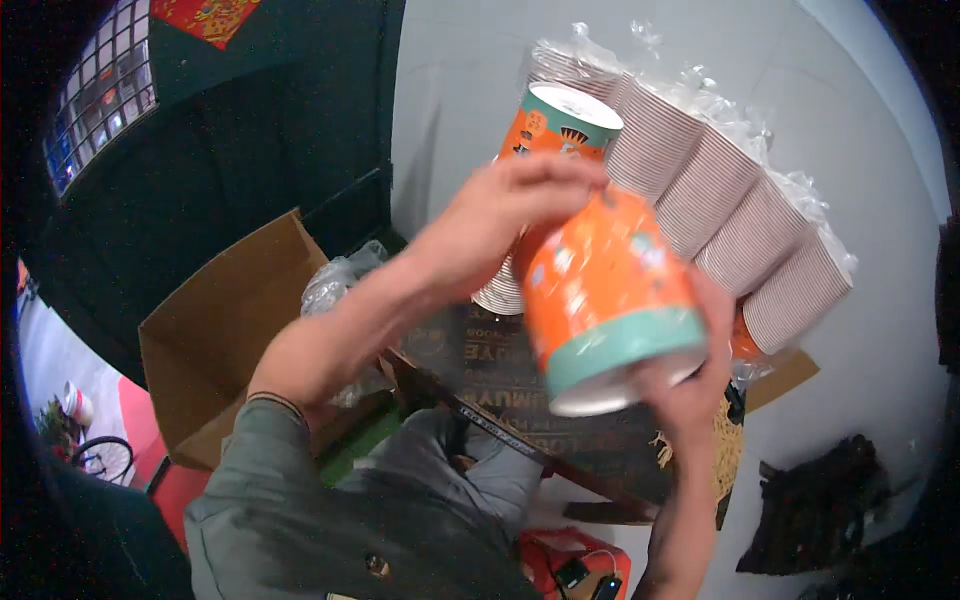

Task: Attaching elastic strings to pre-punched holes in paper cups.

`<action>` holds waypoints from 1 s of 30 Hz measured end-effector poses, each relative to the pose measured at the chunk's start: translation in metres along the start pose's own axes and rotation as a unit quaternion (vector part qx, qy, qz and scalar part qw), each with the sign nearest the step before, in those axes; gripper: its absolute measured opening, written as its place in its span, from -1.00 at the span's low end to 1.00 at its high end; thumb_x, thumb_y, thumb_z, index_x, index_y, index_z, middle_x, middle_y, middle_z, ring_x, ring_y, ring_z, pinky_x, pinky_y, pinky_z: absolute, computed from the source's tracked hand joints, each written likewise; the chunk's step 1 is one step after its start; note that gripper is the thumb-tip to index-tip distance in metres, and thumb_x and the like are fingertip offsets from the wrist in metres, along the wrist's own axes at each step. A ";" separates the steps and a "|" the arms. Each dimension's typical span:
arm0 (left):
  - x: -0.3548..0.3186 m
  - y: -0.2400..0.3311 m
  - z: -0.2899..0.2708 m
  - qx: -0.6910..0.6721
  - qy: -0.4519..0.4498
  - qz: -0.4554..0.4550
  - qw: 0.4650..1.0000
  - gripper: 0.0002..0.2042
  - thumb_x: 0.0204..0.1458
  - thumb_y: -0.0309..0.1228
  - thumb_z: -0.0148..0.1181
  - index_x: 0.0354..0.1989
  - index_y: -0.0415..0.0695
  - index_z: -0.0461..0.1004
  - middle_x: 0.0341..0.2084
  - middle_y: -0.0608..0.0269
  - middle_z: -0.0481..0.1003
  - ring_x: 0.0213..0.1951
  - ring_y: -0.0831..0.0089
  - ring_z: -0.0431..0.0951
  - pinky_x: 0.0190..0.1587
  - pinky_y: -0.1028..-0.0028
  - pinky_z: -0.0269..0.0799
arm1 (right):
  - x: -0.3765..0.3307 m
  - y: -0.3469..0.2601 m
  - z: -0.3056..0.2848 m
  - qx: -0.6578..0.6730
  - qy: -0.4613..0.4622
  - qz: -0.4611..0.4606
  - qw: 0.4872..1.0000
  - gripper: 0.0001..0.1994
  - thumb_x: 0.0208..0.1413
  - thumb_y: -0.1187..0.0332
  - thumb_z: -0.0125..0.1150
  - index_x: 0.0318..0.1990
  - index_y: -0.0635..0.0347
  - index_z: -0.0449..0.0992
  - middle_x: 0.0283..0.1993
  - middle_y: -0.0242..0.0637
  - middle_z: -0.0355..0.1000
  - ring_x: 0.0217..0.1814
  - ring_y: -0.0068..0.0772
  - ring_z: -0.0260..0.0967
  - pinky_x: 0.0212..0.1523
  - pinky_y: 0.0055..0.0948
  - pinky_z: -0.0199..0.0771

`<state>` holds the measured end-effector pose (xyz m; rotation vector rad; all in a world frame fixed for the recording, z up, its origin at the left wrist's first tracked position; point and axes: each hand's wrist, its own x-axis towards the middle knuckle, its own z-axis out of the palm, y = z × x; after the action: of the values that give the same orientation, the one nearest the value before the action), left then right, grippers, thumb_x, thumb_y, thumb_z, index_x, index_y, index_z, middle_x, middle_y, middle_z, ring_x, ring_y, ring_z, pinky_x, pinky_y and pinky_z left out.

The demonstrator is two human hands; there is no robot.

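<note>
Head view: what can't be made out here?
All in the head view:
Held tub: its print, motion-blurred.
Right hand: some fingers, hidden by the held tub.
Rear tub: lower part, hidden by the left hand and held tub.
Box: part, behind the left forearm.
Red poster: top, cut off by the upper edge.

Orange tub (610,280) in hands (500,208), wrapped stacks (655,140), cardboard box (225,330)

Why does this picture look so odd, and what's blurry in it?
In the head view, the wide lens gives black, rounded corners and bends the barred window; in the head view, the orange-and-green tub between left hand and right hand is smeared, probably by motion; in the head view, clear plastic shows white glints.
</note>
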<state>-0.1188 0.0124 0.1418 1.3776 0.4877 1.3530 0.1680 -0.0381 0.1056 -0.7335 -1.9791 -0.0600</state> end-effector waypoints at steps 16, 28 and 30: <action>0.170 0.037 -0.060 0.128 0.015 0.100 0.987 -0.11 0.24 0.40 0.11 0.26 -0.32 0.52 0.19 -0.03 0.60 0.19 0.26 0.61 0.37 0.25 0.41 | 0.251 0.064 0.069 0.433 0.096 0.238 0.864 -0.42 0.47 0.05 0.28 0.37 0.38 0.41 0.25 -0.23 0.51 0.28 -0.40 0.46 0.35 -0.31 0.45; 0.173 -0.045 -0.133 0.073 0.052 -0.047 0.995 -0.28 0.36 0.25 0.02 0.41 -0.13 0.41 0.26 0.07 0.57 0.25 0.20 0.60 0.32 0.13 0.51 | 0.181 0.101 0.127 0.228 0.019 0.230 0.946 -0.17 0.49 -0.19 0.08 0.59 0.36 0.12 0.49 0.16 0.32 0.52 -0.06 0.29 0.52 -0.22 0.25; 0.169 -0.040 -0.135 0.078 0.110 -0.067 0.989 -0.21 0.40 0.26 -0.03 0.48 -0.22 0.34 0.37 -0.01 0.49 0.35 0.16 0.53 0.43 0.06 0.39 | 0.157 0.104 0.123 0.235 0.034 0.189 0.953 -0.18 0.50 -0.18 0.06 0.57 0.39 0.13 0.38 0.13 0.44 0.43 -0.11 0.42 0.45 -0.26 0.36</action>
<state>-0.1782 0.2241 0.1480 1.3003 0.8356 1.3862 0.0730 0.1620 0.1441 -0.7625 -1.6617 0.5888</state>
